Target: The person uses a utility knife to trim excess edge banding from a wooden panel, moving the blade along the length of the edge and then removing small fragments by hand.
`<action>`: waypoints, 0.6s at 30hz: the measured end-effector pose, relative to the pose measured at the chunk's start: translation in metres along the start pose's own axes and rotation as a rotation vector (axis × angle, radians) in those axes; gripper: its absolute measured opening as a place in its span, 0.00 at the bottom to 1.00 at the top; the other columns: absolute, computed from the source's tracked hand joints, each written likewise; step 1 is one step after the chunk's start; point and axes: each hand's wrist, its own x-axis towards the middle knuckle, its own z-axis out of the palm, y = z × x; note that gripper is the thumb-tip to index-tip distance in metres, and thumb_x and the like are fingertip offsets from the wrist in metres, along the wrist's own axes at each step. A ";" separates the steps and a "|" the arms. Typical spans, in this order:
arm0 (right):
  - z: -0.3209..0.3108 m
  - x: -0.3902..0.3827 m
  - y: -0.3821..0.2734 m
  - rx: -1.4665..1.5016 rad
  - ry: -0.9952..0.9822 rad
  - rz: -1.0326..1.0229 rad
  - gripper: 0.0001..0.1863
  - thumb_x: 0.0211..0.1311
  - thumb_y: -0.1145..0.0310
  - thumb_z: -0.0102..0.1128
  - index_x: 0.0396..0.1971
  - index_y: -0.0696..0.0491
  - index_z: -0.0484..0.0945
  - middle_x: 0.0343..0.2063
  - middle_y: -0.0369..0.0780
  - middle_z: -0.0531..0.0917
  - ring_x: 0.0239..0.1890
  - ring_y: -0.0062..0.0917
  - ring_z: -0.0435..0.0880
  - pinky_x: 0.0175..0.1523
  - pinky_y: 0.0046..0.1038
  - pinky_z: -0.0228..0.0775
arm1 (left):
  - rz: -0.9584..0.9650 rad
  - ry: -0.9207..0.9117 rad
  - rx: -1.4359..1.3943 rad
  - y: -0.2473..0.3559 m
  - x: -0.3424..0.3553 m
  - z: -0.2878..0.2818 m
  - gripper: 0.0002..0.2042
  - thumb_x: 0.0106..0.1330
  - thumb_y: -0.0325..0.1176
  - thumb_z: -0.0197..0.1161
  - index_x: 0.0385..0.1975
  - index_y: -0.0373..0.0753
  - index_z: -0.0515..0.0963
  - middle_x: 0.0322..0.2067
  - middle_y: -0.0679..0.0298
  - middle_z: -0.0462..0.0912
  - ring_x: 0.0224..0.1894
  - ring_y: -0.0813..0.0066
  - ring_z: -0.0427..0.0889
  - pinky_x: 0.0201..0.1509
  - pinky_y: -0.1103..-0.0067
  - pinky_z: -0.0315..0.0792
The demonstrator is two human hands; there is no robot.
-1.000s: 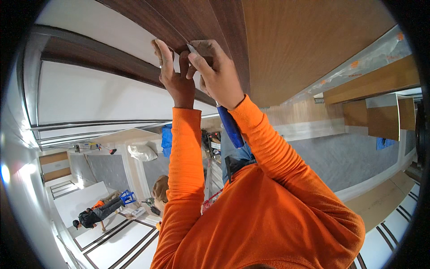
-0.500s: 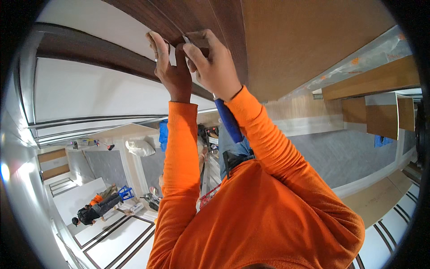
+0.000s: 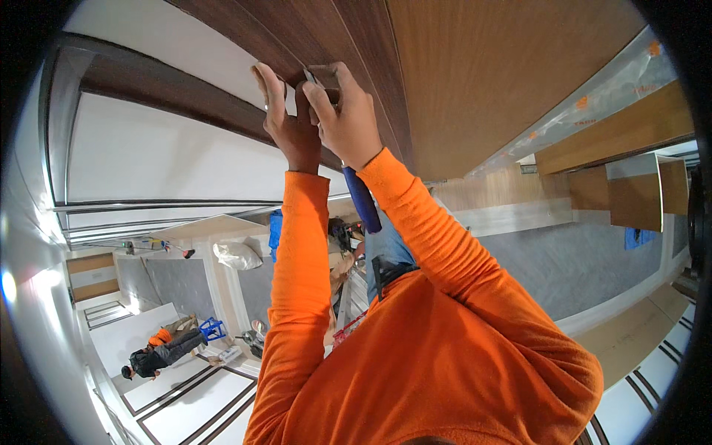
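Note:
Up at the dark wood panel (image 3: 341, 30), my right hand (image 3: 345, 119) pinches a thin metal tool (image 3: 310, 77); a blue handle (image 3: 360, 200) hangs below that wrist, its connection to the metal partly hidden. Beside it, my left hand (image 3: 289, 122) rests its raised fingers against the panel, some bent behind the right hand. A lighter brown panel (image 3: 504, 67) adjoins the dark strips on the right, and a white panel (image 3: 148, 141) lies to the left.
At lower left are a co-worker (image 3: 156, 356) and a blue stool (image 3: 213, 328). Below are a white sack (image 3: 236, 252), tools (image 3: 252, 341), metal rungs (image 3: 354, 297), partly hidden under me, and another person (image 3: 341, 271). Brown boards (image 3: 635, 193) stand right.
Both hands rose, then came slightly back down, staying at the panel. The blue handle has shifted left. The person below has moved behind my left forearm toward the middle.

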 end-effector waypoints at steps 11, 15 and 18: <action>0.001 0.000 -0.004 0.170 -0.038 0.134 0.13 0.73 0.67 0.59 0.49 0.60 0.76 0.19 0.35 0.79 0.20 0.12 0.73 0.24 0.20 0.64 | -0.035 0.007 -0.028 0.004 0.001 -0.002 0.32 0.72 0.29 0.63 0.75 0.39 0.60 0.72 0.39 0.59 0.72 0.45 0.64 0.68 0.64 0.72; 0.002 0.001 0.003 0.141 -0.027 0.056 0.13 0.71 0.67 0.60 0.48 0.60 0.75 0.21 0.38 0.82 0.21 0.16 0.78 0.25 0.23 0.67 | -0.054 0.010 -0.049 0.009 -0.002 -0.003 0.29 0.73 0.30 0.61 0.74 0.38 0.63 0.71 0.39 0.61 0.71 0.46 0.67 0.67 0.64 0.72; 0.003 0.006 0.008 0.125 -0.018 0.077 0.14 0.69 0.67 0.63 0.47 0.60 0.75 0.19 0.43 0.84 0.21 0.24 0.85 0.26 0.29 0.72 | -0.174 0.026 -0.122 0.007 0.003 0.000 0.28 0.73 0.31 0.61 0.72 0.39 0.66 0.69 0.42 0.65 0.68 0.51 0.71 0.64 0.67 0.73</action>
